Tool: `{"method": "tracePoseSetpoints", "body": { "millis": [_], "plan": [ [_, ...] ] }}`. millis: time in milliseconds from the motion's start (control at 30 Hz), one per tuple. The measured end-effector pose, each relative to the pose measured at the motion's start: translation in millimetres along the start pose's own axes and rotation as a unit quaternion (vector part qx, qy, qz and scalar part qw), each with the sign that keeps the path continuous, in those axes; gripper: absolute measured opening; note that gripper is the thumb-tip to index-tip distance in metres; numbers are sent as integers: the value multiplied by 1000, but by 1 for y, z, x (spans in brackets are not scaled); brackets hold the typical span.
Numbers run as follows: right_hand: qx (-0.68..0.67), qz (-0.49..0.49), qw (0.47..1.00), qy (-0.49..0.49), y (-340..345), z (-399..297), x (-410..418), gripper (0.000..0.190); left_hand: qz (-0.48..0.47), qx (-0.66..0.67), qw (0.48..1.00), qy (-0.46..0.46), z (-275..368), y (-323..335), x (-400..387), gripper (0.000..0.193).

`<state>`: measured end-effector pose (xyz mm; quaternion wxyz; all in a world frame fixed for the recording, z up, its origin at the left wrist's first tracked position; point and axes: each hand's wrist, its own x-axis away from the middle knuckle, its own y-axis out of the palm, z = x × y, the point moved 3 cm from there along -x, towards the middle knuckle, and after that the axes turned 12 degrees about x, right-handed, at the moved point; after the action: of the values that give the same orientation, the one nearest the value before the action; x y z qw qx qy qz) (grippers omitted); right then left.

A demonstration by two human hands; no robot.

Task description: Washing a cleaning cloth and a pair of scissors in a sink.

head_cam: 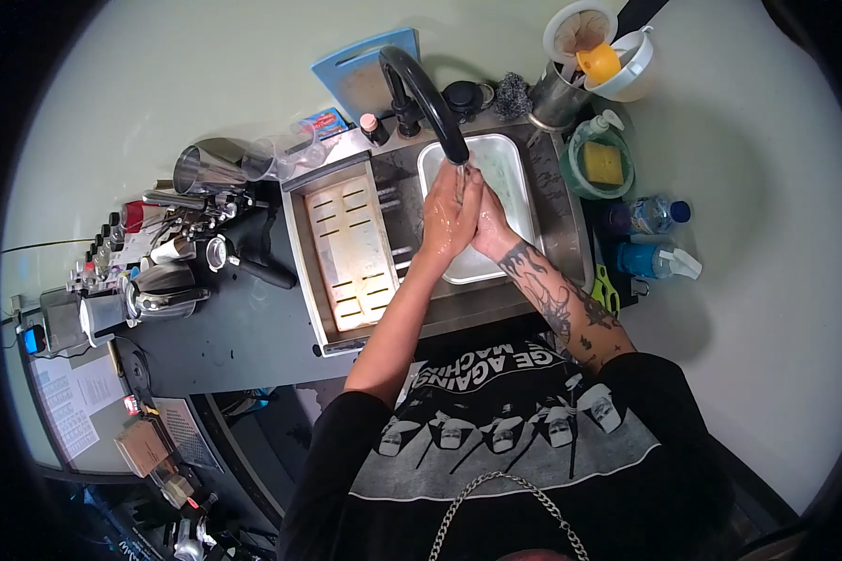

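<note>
Water runs from a black gooseneck faucet (424, 91) onto both my hands, which touch each other under its spout. My left hand (452, 210) is wet, with its fingers together and pointing up towards the spout. Pressed against it from the right, my right hand (491, 217) is partly hidden behind it. Neither hand shows an object in it. Below them a white rectangular tub (526, 203) stands in the steel sink (561, 231) and holds some water. To the left, a tray with slotted panels (344, 259) sits over the sink's side.
Behind the sink are a blue cutting board (365, 70), a small bottle (374, 129) and a steel scrubber (512, 97). At right stand a green tub (572, 172) with a yellow sponge (603, 163) and a blue spray bottle (645, 260). A portafilter (249, 263) lies on the left counter.
</note>
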<state>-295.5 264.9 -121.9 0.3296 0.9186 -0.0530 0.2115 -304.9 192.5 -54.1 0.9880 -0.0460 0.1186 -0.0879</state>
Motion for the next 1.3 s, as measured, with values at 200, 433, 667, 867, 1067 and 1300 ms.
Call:
{"method": "tracePoseSetpoints", "body": {
  "millis": [200,433,667,867,1067,1300],
  "plan": [
    [-600,-112,764,210,-9,-1,9,40,-52,-71,984,153,7,6,9,29],
    [-82,-56,990,101,15,-43,14,49,79,0,996,43,3,4,8,35],
    [-89,-88,992,35,21,-39,22,54,118,47,988,-88,-18,4,-8,38],
    [-80,-39,996,17,19,-31,30,42,93,94,989,-71,-27,7,-4,29],
    [51,14,996,-77,19,-20,31,50,149,261,936,-182,-30,9,1,33],
    [164,50,980,-98,26,-29,20,47,171,198,956,-129,-31,9,12,49]
  ]
}}
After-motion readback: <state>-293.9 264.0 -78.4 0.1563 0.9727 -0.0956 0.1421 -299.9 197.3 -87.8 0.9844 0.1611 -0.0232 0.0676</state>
